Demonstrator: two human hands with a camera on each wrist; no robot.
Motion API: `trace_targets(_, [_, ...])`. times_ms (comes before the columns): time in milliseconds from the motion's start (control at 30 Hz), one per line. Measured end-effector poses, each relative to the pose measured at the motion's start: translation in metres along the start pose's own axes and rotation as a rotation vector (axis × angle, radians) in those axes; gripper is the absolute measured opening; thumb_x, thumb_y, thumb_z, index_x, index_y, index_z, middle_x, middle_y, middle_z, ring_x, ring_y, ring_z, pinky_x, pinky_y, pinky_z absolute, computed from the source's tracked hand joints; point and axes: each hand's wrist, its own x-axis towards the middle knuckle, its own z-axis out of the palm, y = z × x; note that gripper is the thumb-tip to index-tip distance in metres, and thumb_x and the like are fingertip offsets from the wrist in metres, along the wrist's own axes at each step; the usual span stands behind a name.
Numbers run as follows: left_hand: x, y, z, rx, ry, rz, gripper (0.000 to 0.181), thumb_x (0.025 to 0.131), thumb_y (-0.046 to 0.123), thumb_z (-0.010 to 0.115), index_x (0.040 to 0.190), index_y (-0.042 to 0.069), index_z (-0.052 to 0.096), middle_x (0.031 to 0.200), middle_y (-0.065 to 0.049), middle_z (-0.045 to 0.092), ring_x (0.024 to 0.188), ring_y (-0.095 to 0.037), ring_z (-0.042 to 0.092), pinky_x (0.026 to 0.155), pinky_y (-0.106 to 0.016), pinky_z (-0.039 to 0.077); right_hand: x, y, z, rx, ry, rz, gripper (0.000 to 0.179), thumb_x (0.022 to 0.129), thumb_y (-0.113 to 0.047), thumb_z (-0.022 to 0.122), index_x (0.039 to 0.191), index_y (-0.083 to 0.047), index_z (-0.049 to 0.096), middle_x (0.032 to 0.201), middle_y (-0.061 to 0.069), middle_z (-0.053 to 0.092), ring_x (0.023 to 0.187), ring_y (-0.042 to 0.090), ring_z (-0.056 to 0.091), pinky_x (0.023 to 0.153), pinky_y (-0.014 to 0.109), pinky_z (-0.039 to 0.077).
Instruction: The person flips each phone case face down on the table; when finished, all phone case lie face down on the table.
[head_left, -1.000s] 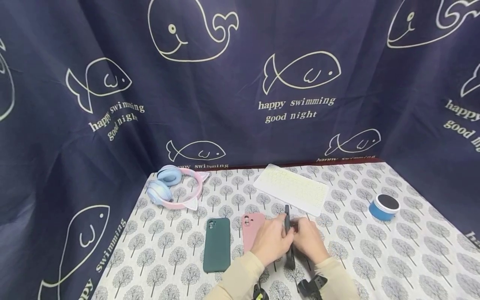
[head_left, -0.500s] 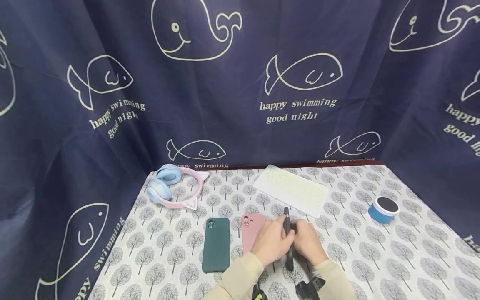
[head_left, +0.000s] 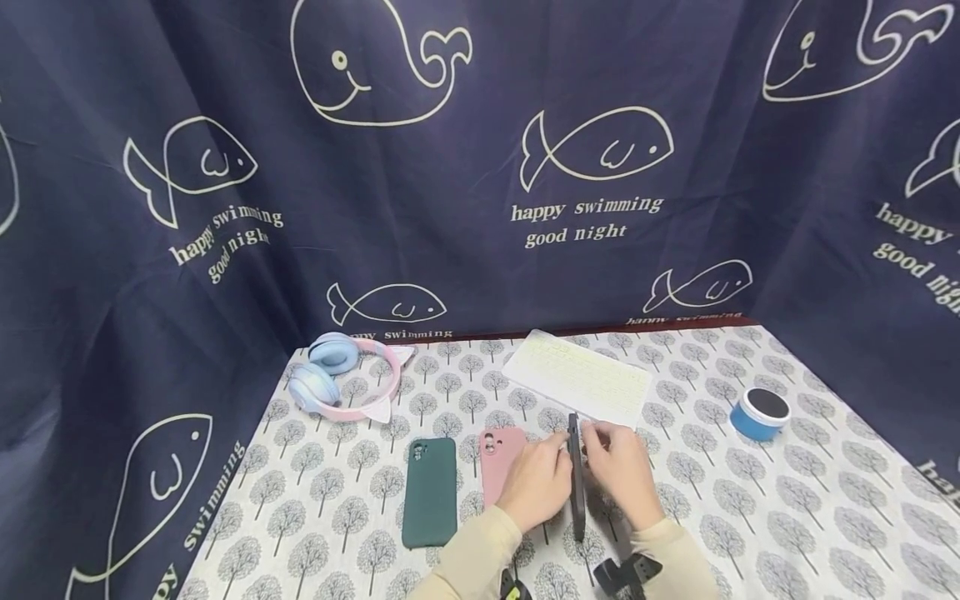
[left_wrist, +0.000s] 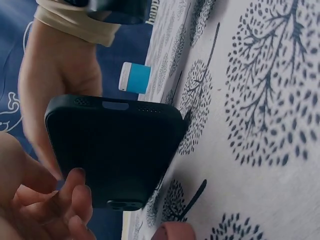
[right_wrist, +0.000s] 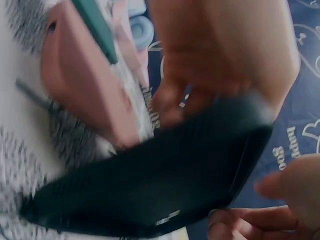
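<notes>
A black phone case [head_left: 577, 479] stands on its long edge between the two hands in the head view. Its back, with a camera cutout near the far end, faces the left hand [head_left: 538, 481]. In the left wrist view curled fingers [left_wrist: 77, 197] of that hand hold against the back of the black phone case [left_wrist: 115, 150]. From the other side the right hand [head_left: 618, 471] holds the far end, a fingertip [right_wrist: 216, 220] at the rim in the right wrist view. The raised rim and dark inner face of the black phone case [right_wrist: 175, 185] show there, slightly blurred.
Beside the left hand lies a pink phone case [head_left: 498, 454], partly hidden, with a dark green one [head_left: 430, 492] further left. Cat-ear headphones [head_left: 348, 375], a white keyboard [head_left: 576, 377] and a blue-and-white round speaker [head_left: 759, 414] sit on the tree-print cloth [head_left: 337, 467].
The left thumb, earlier across the black phone case's edge, has drawn back to its left side. The right hand's fingers have shifted to the far end. The case stays upright.
</notes>
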Motion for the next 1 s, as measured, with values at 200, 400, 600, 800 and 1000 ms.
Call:
trace_targets(200, [0.001,-0.004,-0.001,-0.058,-0.028,0.023,0.042,0.091,0.008,0.056,0.133,0.0,0.059,0.067,0.01,0.053,0.043,-0.002,0.04,0.05,-0.02,0.041,-0.003,-0.01,-0.002,0.012,-0.03,0.03,0.02,0.091,-0.017,0.07,0.097,0.001,0.074,0.067,0.001,0.066,0.051,0.013,0.054,0.049,0.028,0.043])
trace_targets(400, [0.002,-0.009,0.001,-0.074,-0.041,0.022,0.041,0.092,0.009,0.057,0.132,0.001,0.06,0.077,0.01,0.058,0.052,-0.001,0.046,0.058,-0.02,0.044,-0.003,-0.01,-0.006,0.145,-0.076,0.081,0.019,0.09,-0.007,0.068,0.102,0.007,0.071,0.073,0.007,0.068,0.052,0.014,0.056,0.049,0.027,0.046])
trace_targets(600, [0.002,-0.012,0.002,-0.072,-0.041,-0.074,0.033,0.099,0.012,0.051,0.125,-0.004,0.062,0.091,-0.003,0.068,0.078,-0.01,0.061,0.079,-0.032,0.052,-0.004,-0.015,-0.01,0.522,-0.086,0.155,0.022,0.094,-0.001,0.062,0.113,0.012,0.061,0.083,0.015,0.068,0.057,0.013,0.059,0.054,0.026,0.051])
trace_targets(800, [0.004,-0.013,0.001,-0.24,0.046,-0.125,0.03,0.101,0.016,0.047,0.119,0.0,0.066,0.093,-0.003,0.07,0.085,-0.014,0.065,0.084,-0.039,0.052,-0.005,-0.017,-0.014,0.759,-0.109,0.184,0.025,0.097,-0.005,0.06,0.116,0.01,0.055,0.086,0.007,0.068,0.07,0.012,0.062,0.065,0.026,0.053])
trace_targets(1000, [0.007,-0.008,-0.004,-0.223,0.244,-0.146,0.026,0.092,0.014,0.057,0.112,0.004,0.069,0.074,0.007,0.06,0.056,-0.006,0.051,0.059,-0.027,0.046,0.0,-0.012,-0.021,0.688,-0.053,0.257,0.025,0.101,-0.01,0.056,0.121,0.005,0.056,0.088,0.003,0.067,0.076,0.014,0.063,0.06,0.029,0.054])
